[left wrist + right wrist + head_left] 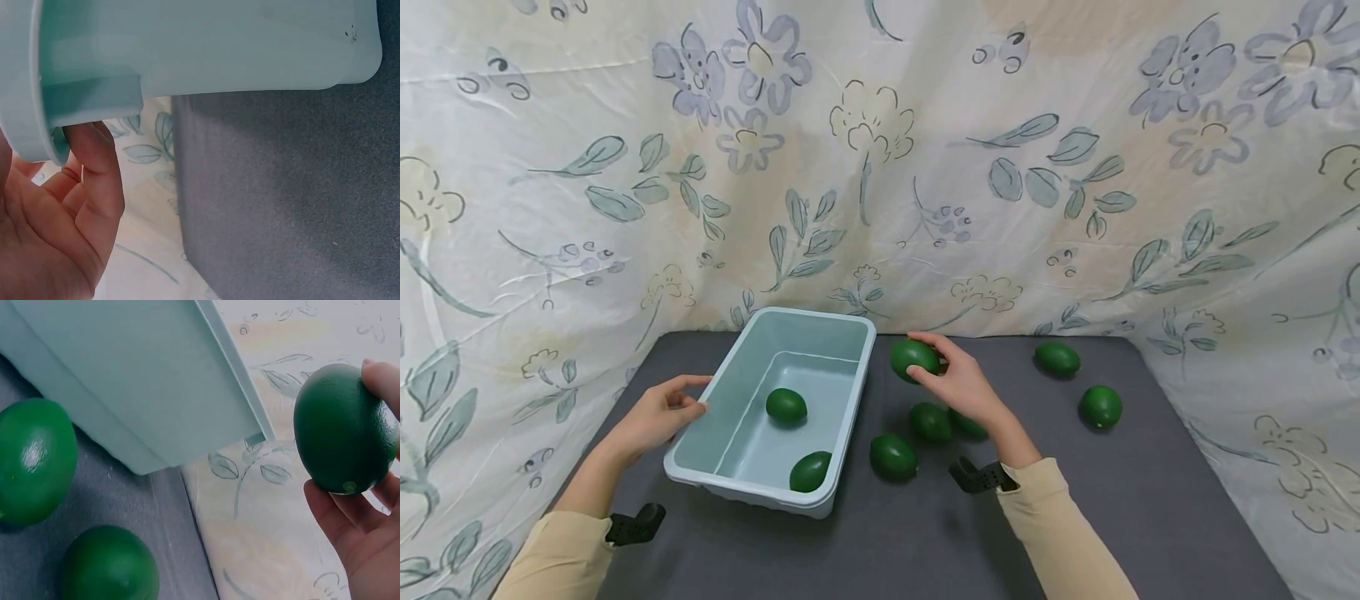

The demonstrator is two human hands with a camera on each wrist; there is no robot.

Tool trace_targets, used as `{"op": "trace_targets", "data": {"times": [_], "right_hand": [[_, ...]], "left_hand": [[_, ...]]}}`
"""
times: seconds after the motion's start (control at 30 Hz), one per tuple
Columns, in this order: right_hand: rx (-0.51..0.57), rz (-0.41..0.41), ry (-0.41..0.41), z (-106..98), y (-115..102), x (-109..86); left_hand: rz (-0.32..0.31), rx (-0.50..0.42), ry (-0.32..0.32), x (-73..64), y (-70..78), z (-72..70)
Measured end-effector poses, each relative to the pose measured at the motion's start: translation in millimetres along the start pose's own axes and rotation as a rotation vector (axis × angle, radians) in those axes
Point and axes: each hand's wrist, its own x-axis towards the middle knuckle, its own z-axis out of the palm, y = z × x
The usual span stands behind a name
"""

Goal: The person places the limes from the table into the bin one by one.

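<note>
In the head view my left hand [658, 417] holds the left rim of a pale green plastic tub [771, 498]. The left wrist view has fingers curled under that rim. Two glossy green avocados lie inside: one avocado [786, 406] near the middle, another avocado [810, 472] in the near right corner. Right of the tub, above the table, my right hand [958, 379] pinches an avocado [913, 360] between thumb and fingers. The right wrist view shows this avocado [340, 428] whole, with a small pale spot at its lower end.
Below my right hand, a loose group of avocados includes one avocado [893, 457] beside the tub and another avocado [930, 422] behind it. Two more, an avocado [1057, 359] and an avocado [1101, 407], lie farther right. A floral cloth [880, 250] hangs behind the dark grey table [895, 542].
</note>
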Motion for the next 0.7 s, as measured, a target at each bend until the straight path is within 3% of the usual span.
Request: {"op": "trace_targets", "data": {"times": [0.2,0.47,0.7], "right_hand": [[-0.021,0.019,-0.021,5.5,-13.4,9.9],[-0.001,-0.006,-0.043,12.0,-54.1,16.1],[0.010,-0.033,-0.045,28.8,-34.2,35.4]], "left_hand": [[0.004,0.005,0.001,-0.6,-0.6,-0.5],[-0.009,-0.006,-0.003,-0.6,-0.6,-1.0],[-0.004,-0.014,-0.012,-0.1,-0.4,-1.1]]}}
